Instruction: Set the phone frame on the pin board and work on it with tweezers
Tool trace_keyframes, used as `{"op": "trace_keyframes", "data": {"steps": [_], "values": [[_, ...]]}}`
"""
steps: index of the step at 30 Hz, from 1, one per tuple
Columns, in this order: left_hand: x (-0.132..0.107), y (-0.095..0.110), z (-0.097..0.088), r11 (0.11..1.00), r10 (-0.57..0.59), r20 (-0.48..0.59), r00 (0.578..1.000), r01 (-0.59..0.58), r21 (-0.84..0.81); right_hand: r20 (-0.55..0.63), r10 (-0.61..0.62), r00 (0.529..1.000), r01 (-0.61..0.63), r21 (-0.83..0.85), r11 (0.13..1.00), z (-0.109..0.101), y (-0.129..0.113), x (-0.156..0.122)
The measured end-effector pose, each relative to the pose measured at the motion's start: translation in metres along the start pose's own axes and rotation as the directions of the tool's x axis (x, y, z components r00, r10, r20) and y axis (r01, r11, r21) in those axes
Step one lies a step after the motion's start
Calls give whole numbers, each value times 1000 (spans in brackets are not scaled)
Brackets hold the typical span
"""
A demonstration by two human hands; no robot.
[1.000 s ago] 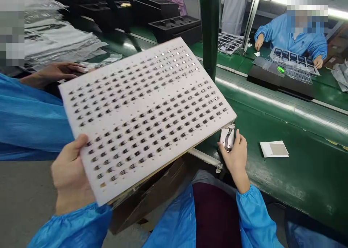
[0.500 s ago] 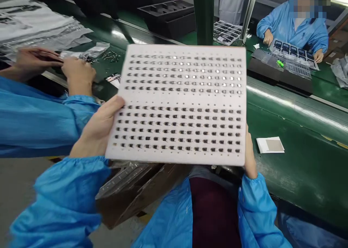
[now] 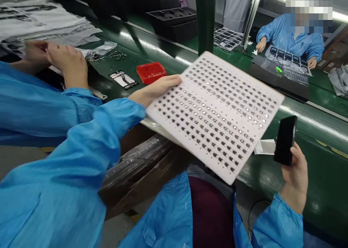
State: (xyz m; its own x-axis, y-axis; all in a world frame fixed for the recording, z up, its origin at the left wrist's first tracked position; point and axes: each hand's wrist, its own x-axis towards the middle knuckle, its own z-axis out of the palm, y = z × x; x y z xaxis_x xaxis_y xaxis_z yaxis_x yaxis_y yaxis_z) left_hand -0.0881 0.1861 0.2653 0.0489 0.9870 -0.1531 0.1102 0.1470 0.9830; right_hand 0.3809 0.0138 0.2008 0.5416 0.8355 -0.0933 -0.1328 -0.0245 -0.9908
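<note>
A white foam sheet (image 3: 210, 92) set with rows of small dark parts is tilted in the air over the bench edge. My left hand (image 3: 157, 90) grips it by its left edge, thumb on top and the other fingers hidden beneath. To the right of the sheet, my right hand (image 3: 296, 179) is closed around a black smartphone (image 3: 285, 140), which stands upright with its dark face to the left. Behind the phone, a white card with a grey patch (image 3: 265, 147) lies on the green bench.
A red bin (image 3: 151, 72) and a flat black-and-white part (image 3: 123, 79) lie beyond my left hand. At left are a co-worker's hands (image 3: 67, 65). Across the bench sits another person (image 3: 295, 34) with a tray. Below is a cardboard box (image 3: 141, 190) holding clear plastic trays.
The foam sheet has turned clockwise and tilted, its left side raised. My right hand has left its right edge and now holds a smartphone. The red bin has come into view.
</note>
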Motion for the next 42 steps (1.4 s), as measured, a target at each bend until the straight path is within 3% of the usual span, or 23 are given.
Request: {"op": "trace_keyframes", "data": {"steps": [2,4,9,11,13,15,17,21,24,27,30,33,34,35,38,40,42], "values": [[14,14,23,997,-71,228,971,60,58,-55,-29,998,27,-29,999,-17,-9,-10],[29,26,46,992,-102,402,910,61,115,-107,-33,994,26,-63,998,-31,-15,-21],[78,37,92,948,-158,640,752,-66,312,-237,61,970,-74,-48,996,-55,-15,-48],[100,34,104,928,-183,716,673,-124,353,-249,103,963,-109,-12,994,-59,-13,-56],[120,27,112,916,-212,744,633,-136,377,-219,114,969,-121,-18,992,-61,-10,-61],[137,20,121,883,-261,723,639,-145,447,-180,81,980,-94,-63,994,-58,-7,-63],[151,12,132,812,-276,676,683,-211,544,-147,53,988,-69,-109,992,-49,-4,-64],[156,-6,158,694,-142,602,786,-355,627,30,67,997,-63,-132,989,-10,6,-61],[136,-18,167,655,27,548,836,-429,622,194,84,977,-52,-166,985,25,19,-54],[94,-27,150,599,216,475,853,-500,626,256,55,965,9,-244,970,55,32,-44],[30,-46,124,567,352,381,855,-519,640,251,-56,966,153,-384,911,85,43,-39],[-52,-83,117,560,467,247,849,-500,661,232,-293,927,374,-571,731,122,56,-47],[-79,-100,120,539,521,244,818,-536,650,244,-376,894,442,-627,642,135,61,-52],[-103,-116,124,472,599,264,756,-600,647,275,-421,864,486,-672,558,147,66,-56],[-152,-159,135,309,678,403,615,-736,602,378,-403,834,536,-731,422,165,78,-62],[-161,-174,139,242,706,449,548,-782,575,420,-404,813,571,-713,407,152,79,-57],[-158,-178,141,191,721,485,496,-814,549,391,-452,802,574,-712,404,116,75,-48]]}}
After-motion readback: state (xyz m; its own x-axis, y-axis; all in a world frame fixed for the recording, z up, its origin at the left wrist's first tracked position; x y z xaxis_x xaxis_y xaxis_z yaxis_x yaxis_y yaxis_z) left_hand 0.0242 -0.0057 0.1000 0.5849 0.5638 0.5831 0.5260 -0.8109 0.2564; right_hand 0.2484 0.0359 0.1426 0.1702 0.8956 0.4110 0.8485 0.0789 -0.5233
